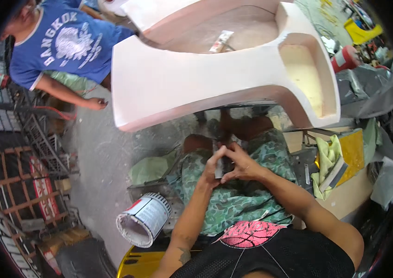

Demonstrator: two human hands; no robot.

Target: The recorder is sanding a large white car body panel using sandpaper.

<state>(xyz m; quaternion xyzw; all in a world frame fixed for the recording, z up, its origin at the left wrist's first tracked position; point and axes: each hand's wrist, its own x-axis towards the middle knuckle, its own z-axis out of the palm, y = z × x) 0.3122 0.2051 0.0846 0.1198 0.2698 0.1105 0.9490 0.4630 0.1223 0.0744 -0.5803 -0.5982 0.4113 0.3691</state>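
Both my hands meet low over my lap, with their fingertips touching. My left hand (211, 170) is closed around a narrow, flat grey strip (218, 169), which looks like a scraper blade; the fingers partly cover it. Opposite, my right hand (246, 167) has thumb and forefinger apart, curving toward the left hand, and nothing shows between them. In front of my knees lies a large pale pink-white moulded panel (196, 78) with a wide cutout and a smaller recess. A white tube or packet (221, 41) rests inside the cutout.
Left of my lap is an open pail (143, 220), tipped toward me. At the right, a yellow-green cloth (328, 160) and a flat block (334, 174) lie by a yellow sheet (351, 148). Another person in a blue shirt (73, 41) is beyond the panel's left end. A red can (344, 59) is far right.
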